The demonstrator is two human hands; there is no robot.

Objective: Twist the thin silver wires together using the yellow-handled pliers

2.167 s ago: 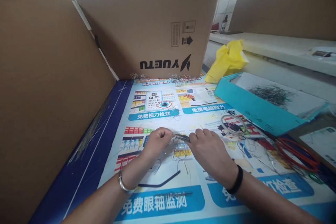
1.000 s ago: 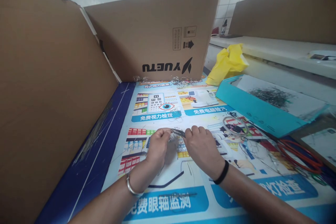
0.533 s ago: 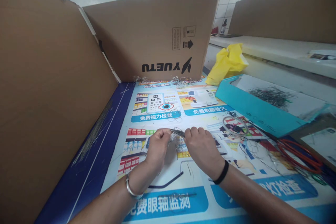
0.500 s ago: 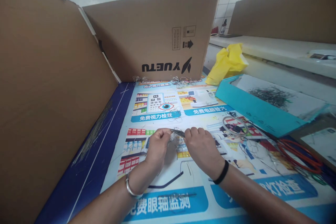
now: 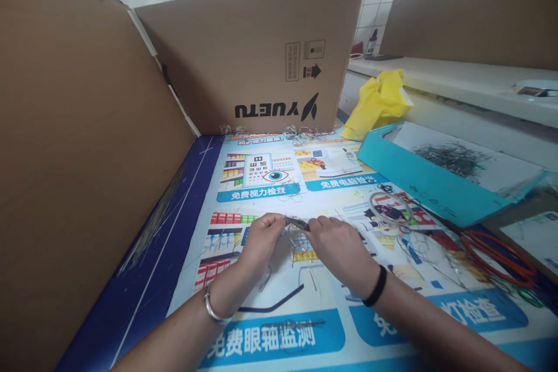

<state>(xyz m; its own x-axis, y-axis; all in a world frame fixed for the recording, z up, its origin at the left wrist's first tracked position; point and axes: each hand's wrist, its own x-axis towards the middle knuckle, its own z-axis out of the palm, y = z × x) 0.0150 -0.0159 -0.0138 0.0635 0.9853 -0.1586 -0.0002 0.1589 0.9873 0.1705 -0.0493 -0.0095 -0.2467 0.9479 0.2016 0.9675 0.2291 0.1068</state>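
My right hand (image 5: 333, 244) is closed round the handles of dark pliers (image 5: 297, 222), whose tip points left. At that tip, the fingers of my left hand (image 5: 261, 241) are pinched on thin wire (image 5: 285, 225), which is partly hidden by the fingers. Tangled silvery wire (image 5: 300, 238) hangs or lies just below the pliers, between my two hands. Nearer me, a few loose bent wires (image 5: 311, 276) and a small bundle of thin dark pieces (image 5: 294, 324) lie on the printed sheet (image 5: 261, 206).
Cardboard panels (image 5: 253, 58) stand at the left and back. Straight wires (image 5: 152, 221) lie along the left. At the right are a turquoise box (image 5: 418, 186) holding dark wire pieces, a yellow bag (image 5: 377, 104), a clear ring (image 5: 390, 209) and an orange coil (image 5: 497, 256).
My right hand has shifted slightly to the right and down, and more of the pliers shows. My left hand stays in nearly the same place, still pinching.
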